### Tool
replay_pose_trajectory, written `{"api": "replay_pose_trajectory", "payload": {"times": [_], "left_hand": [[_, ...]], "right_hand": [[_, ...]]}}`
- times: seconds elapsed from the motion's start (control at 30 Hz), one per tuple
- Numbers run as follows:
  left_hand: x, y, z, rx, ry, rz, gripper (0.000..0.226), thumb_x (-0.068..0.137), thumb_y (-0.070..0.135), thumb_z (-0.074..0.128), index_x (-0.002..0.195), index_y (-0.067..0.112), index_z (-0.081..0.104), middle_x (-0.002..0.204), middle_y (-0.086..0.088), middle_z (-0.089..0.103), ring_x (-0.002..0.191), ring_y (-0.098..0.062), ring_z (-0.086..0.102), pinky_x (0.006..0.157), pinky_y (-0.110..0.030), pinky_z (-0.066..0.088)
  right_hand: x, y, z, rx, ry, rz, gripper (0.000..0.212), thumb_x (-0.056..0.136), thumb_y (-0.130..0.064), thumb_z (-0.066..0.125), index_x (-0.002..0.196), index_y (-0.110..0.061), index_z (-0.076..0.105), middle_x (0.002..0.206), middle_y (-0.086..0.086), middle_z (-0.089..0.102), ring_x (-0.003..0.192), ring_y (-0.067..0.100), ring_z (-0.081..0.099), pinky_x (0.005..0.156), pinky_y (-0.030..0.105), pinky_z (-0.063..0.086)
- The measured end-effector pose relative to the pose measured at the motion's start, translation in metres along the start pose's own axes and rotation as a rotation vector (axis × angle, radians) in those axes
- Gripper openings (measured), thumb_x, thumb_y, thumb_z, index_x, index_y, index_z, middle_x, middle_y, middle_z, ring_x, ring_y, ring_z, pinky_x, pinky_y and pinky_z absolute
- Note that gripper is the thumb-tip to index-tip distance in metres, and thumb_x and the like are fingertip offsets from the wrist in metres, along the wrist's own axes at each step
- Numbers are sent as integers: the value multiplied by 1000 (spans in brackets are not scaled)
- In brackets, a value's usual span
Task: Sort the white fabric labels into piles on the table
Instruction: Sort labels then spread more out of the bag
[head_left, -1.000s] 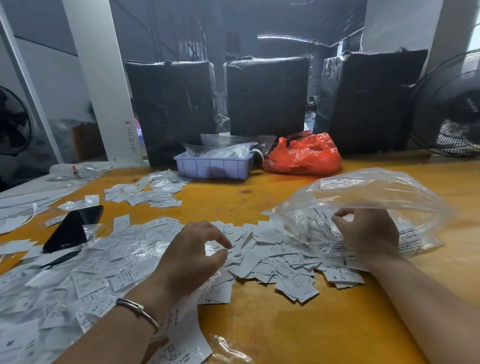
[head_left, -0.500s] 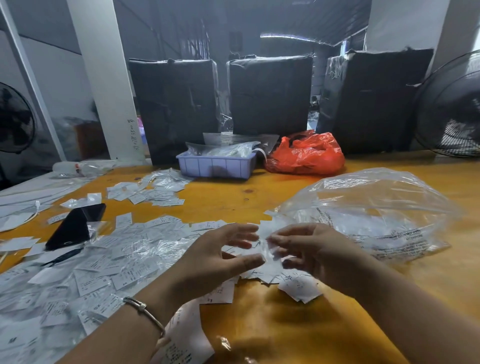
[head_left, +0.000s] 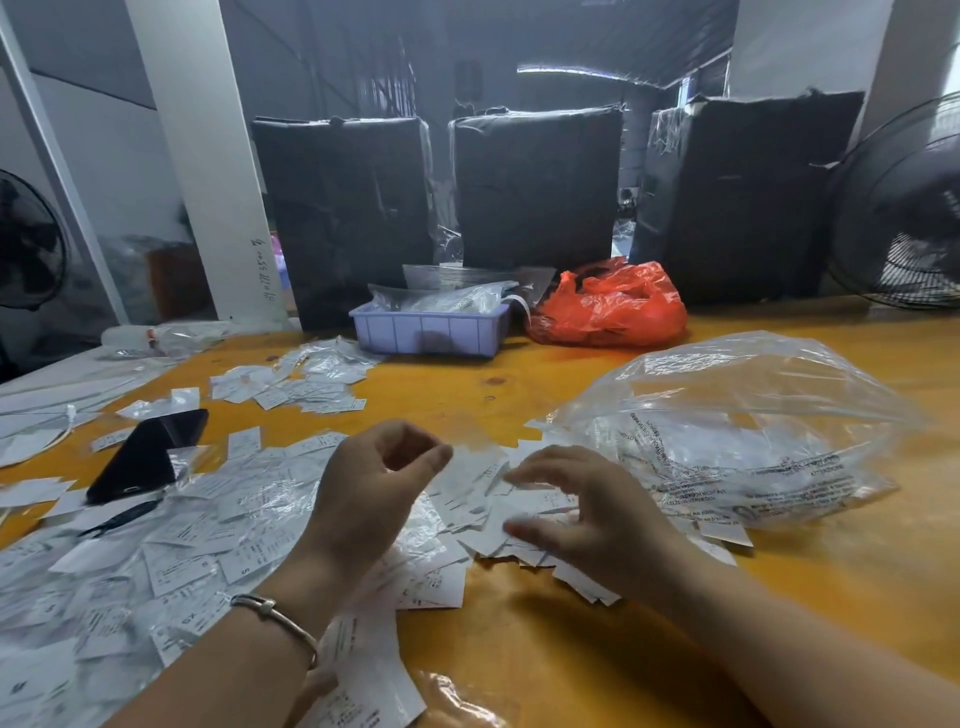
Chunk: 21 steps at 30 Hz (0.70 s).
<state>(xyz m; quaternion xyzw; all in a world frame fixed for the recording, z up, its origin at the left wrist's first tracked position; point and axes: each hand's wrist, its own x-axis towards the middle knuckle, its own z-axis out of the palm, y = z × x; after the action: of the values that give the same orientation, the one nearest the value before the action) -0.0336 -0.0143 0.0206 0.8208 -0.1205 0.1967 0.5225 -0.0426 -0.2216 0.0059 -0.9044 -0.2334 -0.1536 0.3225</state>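
A person's left hand (head_left: 374, 483) hovered over a drift of white fabric labels (head_left: 218, 525), fingers curled toward the thumb with a gap between them and nothing visibly held, while the right hand (head_left: 587, 519), blurred, spread loosely over a smaller heap of labels (head_left: 498, 525) at the mouth of a clear plastic bag (head_left: 737, 415); whether it pinched a label could not be told. A metal bangle (head_left: 275, 621) circled the left wrist. By the look of the orange table (head_left: 597, 649), sorting was at an early stage: most labels lay loose and overlapping at the left, mixed with clear film, and only one small separate pile (head_left: 296, 384) sat farther back. A black phone (head_left: 148, 454) rested among the labels at the left; behind stood a lilac plastic tray (head_left: 431, 332), an orange-red plastic bag (head_left: 613, 306) and three black-wrapped parcels (head_left: 535, 187), with a fan (head_left: 904, 208) at the right edge
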Motion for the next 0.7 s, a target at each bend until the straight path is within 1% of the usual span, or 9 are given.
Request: {"api": "replay_pose_trajectory", "payload": {"times": [0.07, 0.13, 0.2, 0.33, 0.4, 0.5, 0.57, 0.63, 0.7], "left_hand": [[1, -2, -1, -1, 60, -21, 9, 84, 22, 72, 79, 16, 67, 73, 1, 68, 70, -8, 62, 65, -22, 49], [1, -1, 1, -15, 62, -45, 13, 82, 21, 74, 79, 11, 65, 74, -4, 69, 73, -15, 65, 68, -30, 53], [1, -1, 2, -26, 45, -64, 16, 81, 18, 75, 80, 7, 64, 75, -7, 71, 74, -20, 67, 70, -33, 54], [1, -1, 2, -82, 39, -101, 9, 80, 7, 72, 84, 5, 64, 75, -5, 74, 72, -13, 71, 67, -23, 53], [1, -2, 2, -99, 30, -117, 6, 83, 5, 69, 87, 8, 66, 76, -4, 75, 70, -12, 71, 62, -16, 50], [0, -3, 1, -125, 2, -148, 7, 87, 7, 64, 86, 11, 70, 76, -1, 75, 69, -10, 70, 56, -9, 46], [0, -3, 1, -121, -11, -171, 9, 87, 12, 66, 85, 16, 73, 78, 3, 75, 70, -7, 69, 58, -12, 46], [0, -2, 1, -149, -37, -195, 9, 89, 15, 65, 85, 17, 73, 77, 2, 75, 68, -10, 70, 59, -17, 49], [0, -1, 1, -181, -76, -200, 11, 92, 15, 62, 88, 15, 72, 73, -3, 73, 61, -16, 69, 52, -18, 49]], "right_hand": [[2, -3, 9, -141, -107, -108, 55, 74, -57, 69, 122, -31, 61, 124, -16, 59, 115, 2, 49, 98, 28, 40], [3, -4, 17, -275, -153, -163, 54, 77, -64, 60, 120, -34, 61, 124, -18, 58, 115, 4, 48, 94, 29, 36], [2, -5, 19, -309, -110, -192, 39, 82, -61, 56, 107, -33, 67, 114, -18, 63, 105, 5, 54, 88, 29, 33], [-1, -9, 19, -283, -2, -177, 28, 85, -52, 56, 87, -30, 73, 95, -16, 68, 83, 5, 59, 88, 29, 31], [-1, -10, 19, -146, 72, -100, 19, 82, -40, 63, 79, -25, 75, 90, -14, 70, 80, 4, 61, 85, 27, 37], [1, -9, 10, 260, 138, 129, 10, 80, -20, 70, 72, -16, 75, 80, -7, 71, 75, 6, 62, 71, 23, 47], [2, -8, 1, 499, 140, 272, 13, 82, -14, 68, 70, -14, 74, 71, -3, 71, 68, 7, 61, 63, 21, 48], [2, -5, -5, 689, 155, 370, 22, 83, -10, 65, 63, -16, 73, 64, -1, 69, 62, 9, 60, 54, 18, 46], [2, -4, -9, 830, 158, 428, 31, 84, -7, 63, 56, -18, 70, 64, 3, 69, 60, 12, 61, 49, 20, 45]]}}
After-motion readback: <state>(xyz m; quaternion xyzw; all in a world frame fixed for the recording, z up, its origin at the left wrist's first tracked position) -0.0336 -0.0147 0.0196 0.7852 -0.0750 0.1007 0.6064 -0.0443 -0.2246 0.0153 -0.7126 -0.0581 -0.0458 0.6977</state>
